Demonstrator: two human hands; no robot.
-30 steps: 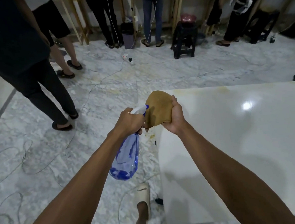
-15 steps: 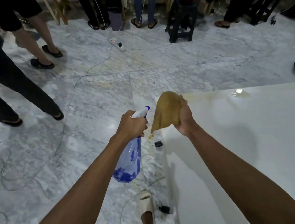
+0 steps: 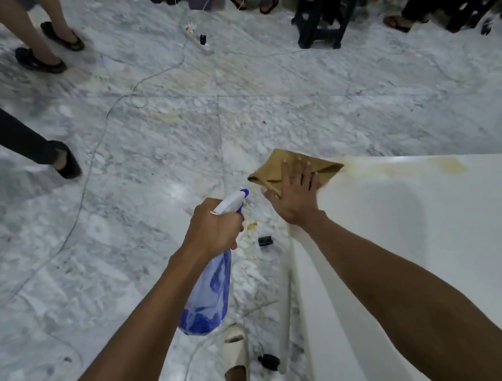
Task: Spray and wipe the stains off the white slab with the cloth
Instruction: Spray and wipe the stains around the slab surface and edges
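Right hand presses the cloth on the far left corner of the white slab; left hand holds the spray bottle beside it.

The cloth [image 3: 294, 169] is brown-tan, folded flat, and part of it hangs out past the corner of the white slab [image 3: 412, 237]. The right hand [image 3: 296, 191] lies on it with straight, slightly spread fingers, palm down. The slab is glossy white, with yellowish-brown stains [image 3: 407, 167] along its far edge, just to the right of the cloth. The left hand [image 3: 214, 230] has its fingers curled around the neck of the spray bottle [image 3: 209, 289], which is clear blue with a white head, held over the marble floor [image 3: 122, 170] just left of the slab, nozzle pointing toward the cloth.
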